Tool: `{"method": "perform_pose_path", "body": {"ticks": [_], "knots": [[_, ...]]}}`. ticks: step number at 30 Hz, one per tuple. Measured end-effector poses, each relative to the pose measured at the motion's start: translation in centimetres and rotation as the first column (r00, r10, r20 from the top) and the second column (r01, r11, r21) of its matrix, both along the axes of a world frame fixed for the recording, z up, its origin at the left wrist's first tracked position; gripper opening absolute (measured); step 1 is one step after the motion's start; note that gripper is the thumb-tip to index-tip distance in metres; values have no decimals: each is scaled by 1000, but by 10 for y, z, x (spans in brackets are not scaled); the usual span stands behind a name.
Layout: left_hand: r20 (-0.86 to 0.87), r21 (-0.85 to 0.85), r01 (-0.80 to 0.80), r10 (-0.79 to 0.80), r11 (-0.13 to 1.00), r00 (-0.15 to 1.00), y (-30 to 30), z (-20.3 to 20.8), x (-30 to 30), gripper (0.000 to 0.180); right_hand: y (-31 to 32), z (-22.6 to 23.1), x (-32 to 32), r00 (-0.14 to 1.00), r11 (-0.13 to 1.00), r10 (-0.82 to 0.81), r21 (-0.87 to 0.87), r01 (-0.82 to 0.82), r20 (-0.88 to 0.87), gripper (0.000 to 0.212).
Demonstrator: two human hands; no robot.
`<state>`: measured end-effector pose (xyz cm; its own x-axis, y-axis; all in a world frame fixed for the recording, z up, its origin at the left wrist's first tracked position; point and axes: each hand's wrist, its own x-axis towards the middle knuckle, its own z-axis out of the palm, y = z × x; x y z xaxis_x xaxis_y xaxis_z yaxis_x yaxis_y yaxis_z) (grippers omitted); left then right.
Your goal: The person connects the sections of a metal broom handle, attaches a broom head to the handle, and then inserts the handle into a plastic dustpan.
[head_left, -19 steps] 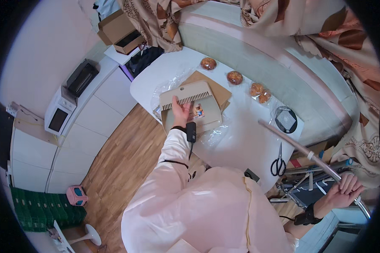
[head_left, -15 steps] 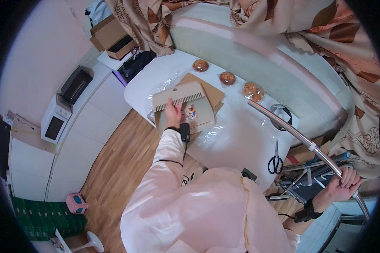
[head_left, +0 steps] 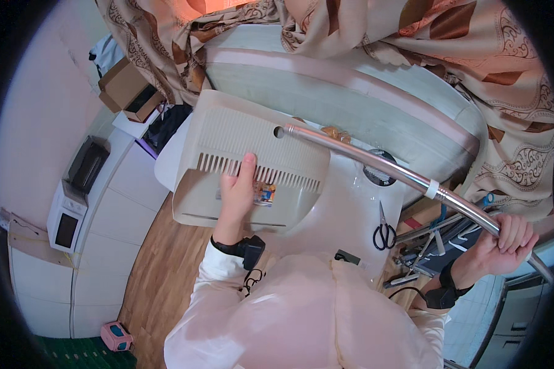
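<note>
My left hand [head_left: 239, 190] is closed on a large beige dustpan [head_left: 252, 138], thumb over its row of comb teeth. A colourful sticker shows on the pan beside my fingers. The dustpan is lifted above the white table [head_left: 345, 218], wide side toward me. My right hand [head_left: 505, 246] is wrapped round a shiny metal pole [head_left: 388, 161], near its lower right end. The pole slants up to the left, and its far tip lies right beside the round hole in the dustpan; I cannot tell whether it has entered.
Scissors with black handles [head_left: 385, 235] and a round black grille-like thing [head_left: 378, 167] lie on the table. Bagged pastries [head_left: 337, 133] sit behind the pole, partly hidden. Folded gear [head_left: 443, 246] stands right of the table. A microwave [head_left: 66, 224] is on the left counter.
My left hand has raised the dustpan from the table toward the camera and the pole. The pole's tip has come leftward to the pan's hole. My view has shifted slightly.
</note>
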<state>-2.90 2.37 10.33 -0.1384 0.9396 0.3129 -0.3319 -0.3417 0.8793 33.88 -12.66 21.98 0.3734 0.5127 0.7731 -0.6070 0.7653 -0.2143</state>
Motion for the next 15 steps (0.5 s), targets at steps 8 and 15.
{"method": "perform_pose_path", "body": {"ticks": [8, 15], "knots": [[-291, 165, -4, 52, 986, 955, -9, 10, 9, 21, -30, 6, 18, 999, 998, -52, 20, 52, -4, 31], [-338, 191, -23, 88, 981, 937, -21, 17, 17, 20, -36, 2, 14, 999, 1000, -8, 0, 8, -31, 33]]}}
